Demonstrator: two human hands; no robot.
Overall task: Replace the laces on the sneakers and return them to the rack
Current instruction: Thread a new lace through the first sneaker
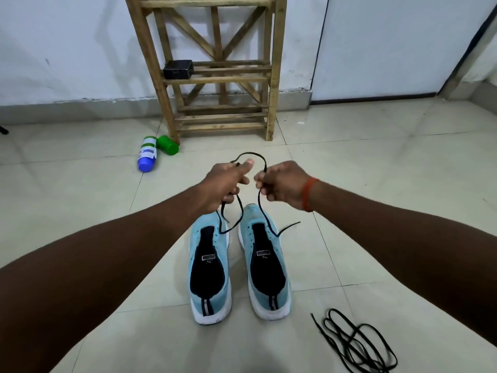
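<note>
One black lace (254, 154), looped between the left hand (226, 184) and right hand (279, 184), both clenched around it, tails trailing onto the sneakers (209, 267). These are pale blue, side by side on the tiled floor (376, 162). Loose lace (356, 339) tangled to their right. Wooden rack (274, 76) at the wall, holding a black box (178, 69).

Forearms extended, left hand (224, 184) and right hand (281, 185) held close together, each curled round a black lace (251, 154), left thumb raised.
</note>
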